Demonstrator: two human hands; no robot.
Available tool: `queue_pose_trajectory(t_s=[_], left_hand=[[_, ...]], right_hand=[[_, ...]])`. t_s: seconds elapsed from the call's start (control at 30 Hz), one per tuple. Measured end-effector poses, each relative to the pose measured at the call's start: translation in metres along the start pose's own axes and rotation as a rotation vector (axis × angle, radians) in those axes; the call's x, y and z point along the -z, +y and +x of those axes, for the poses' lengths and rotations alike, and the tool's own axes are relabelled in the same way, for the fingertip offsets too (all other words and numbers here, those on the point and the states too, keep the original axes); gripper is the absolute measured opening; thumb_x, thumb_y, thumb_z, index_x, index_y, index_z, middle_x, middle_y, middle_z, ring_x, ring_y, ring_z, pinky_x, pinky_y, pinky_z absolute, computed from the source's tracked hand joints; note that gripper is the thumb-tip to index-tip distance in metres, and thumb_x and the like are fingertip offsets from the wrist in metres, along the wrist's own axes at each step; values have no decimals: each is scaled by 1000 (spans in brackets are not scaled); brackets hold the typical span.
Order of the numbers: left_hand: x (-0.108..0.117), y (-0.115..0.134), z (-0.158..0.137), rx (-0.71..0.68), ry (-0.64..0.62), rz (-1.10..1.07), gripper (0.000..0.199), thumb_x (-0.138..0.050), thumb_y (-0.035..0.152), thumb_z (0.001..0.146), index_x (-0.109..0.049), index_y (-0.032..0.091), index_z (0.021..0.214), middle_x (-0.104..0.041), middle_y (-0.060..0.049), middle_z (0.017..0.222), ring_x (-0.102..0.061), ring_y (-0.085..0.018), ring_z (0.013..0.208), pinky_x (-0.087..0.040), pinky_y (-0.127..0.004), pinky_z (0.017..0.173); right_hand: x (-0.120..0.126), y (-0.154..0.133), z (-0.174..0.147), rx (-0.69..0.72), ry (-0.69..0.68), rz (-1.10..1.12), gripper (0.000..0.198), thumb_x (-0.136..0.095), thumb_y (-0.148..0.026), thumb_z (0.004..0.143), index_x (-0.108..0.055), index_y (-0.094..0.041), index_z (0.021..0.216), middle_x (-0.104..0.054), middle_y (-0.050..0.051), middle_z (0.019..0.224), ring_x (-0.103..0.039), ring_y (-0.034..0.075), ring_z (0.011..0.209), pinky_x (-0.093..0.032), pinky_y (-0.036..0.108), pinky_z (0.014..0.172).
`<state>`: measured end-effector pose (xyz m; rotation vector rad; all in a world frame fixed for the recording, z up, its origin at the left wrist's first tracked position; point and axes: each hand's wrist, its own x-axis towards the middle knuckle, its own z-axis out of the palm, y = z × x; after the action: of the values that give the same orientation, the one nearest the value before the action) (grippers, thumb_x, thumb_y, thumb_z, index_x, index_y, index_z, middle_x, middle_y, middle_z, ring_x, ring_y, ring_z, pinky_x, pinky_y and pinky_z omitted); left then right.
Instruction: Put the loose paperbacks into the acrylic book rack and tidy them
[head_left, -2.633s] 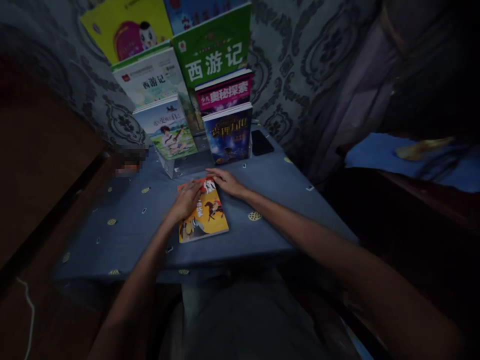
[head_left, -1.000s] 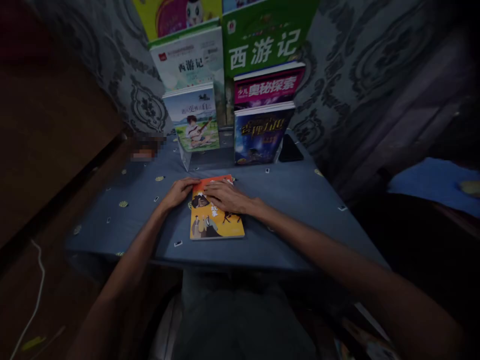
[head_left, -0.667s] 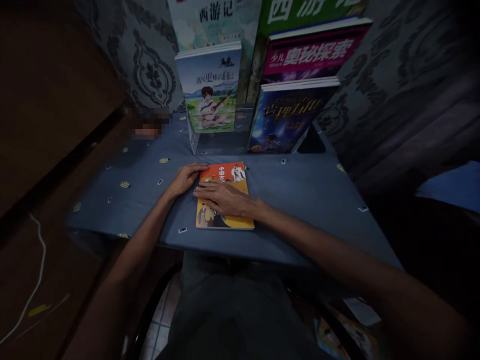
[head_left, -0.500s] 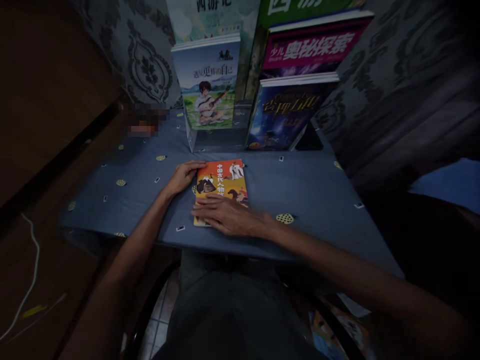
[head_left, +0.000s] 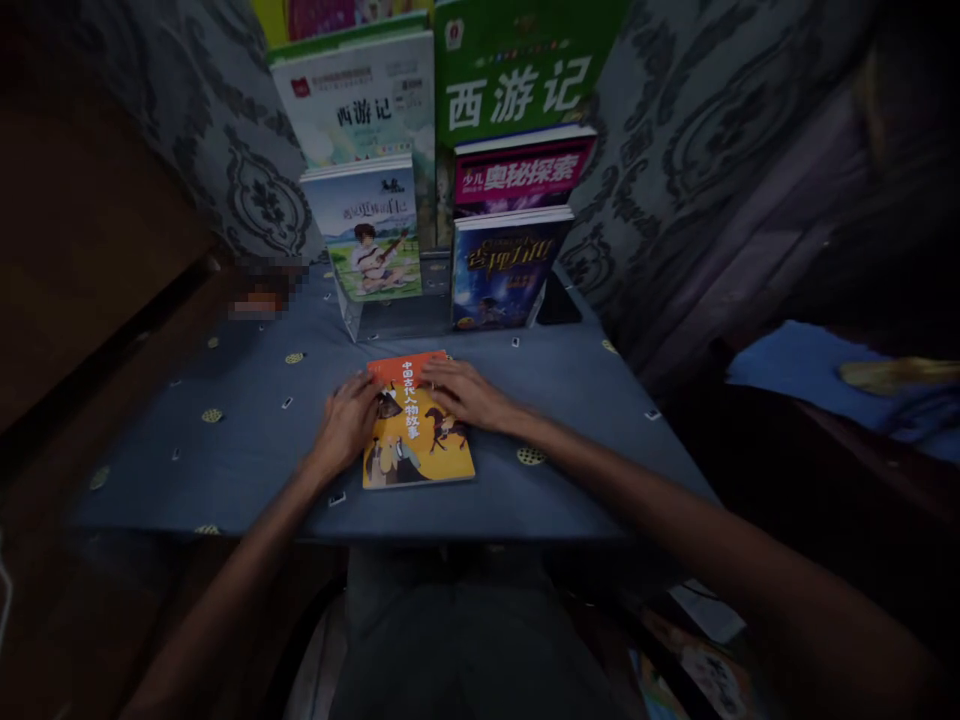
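Observation:
A closed orange and yellow book [head_left: 412,440] lies flat on the cloth-covered table, its cover showing Chinese characters, robed figures and a horse. My left hand [head_left: 349,415] touches the book's left edge, fingers near its upper left corner. Across the upper right part of the cover rests my right hand [head_left: 466,393], its fingers stretched out and slightly parted. Neither hand grips the book; part of the cover's right side is hidden under the right fingers.
Behind the book, a clear stand [head_left: 390,318] holds several upright books, among them a guitar-player book [head_left: 377,240] and a dark blue book [head_left: 504,270]. A dark object [head_left: 559,303] stands beside it. The patterned tablecloth [head_left: 225,465] reaches the front edge.
My right hand has slid from the lower part of the cover up to its upper right. My left hand has shifted down the left edge. The view has tilted up, showing more stand books.

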<state>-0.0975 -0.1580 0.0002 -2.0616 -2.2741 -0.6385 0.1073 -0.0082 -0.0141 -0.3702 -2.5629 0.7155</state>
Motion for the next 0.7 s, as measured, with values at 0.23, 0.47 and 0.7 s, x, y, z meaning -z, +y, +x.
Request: queue_pose_trajectory(t_s=[0.23, 0.47, 0.7], left_hand=[[-11, 50, -44, -68, -27, 179, 44, -43, 36, 102, -52, 21, 142, -48, -15, 155, -38, -32, 147, -41, -55, 112], [25, -19, -19, -225, -143, 267, 43, -39, 28, 101, -56, 26, 140, -54, -10, 150, -40, -31, 147, -36, -60, 115], [41, -12, 4, -103, -41, 256, 38, -37, 35, 102, -69, 21, 116, -68, -13, 131, -63, -30, 120, -51, -49, 101]], right_hand=[[3, 39, 6, -108, 121, 5, 37, -47, -25, 99, -66, -17, 129, -61, 15, 143, -56, 25, 134, -43, 49, 114], [13, 16, -7, -248, 238, 4, 34, -50, -25, 95, -72, -16, 120, -76, 12, 111, -70, 24, 98, -53, 40, 92], [14, 6, -10, -328, 232, 335, 32, -48, -20, 94, -72, -16, 116, -76, 3, 81, -64, 11, 56, -50, 24, 64]])
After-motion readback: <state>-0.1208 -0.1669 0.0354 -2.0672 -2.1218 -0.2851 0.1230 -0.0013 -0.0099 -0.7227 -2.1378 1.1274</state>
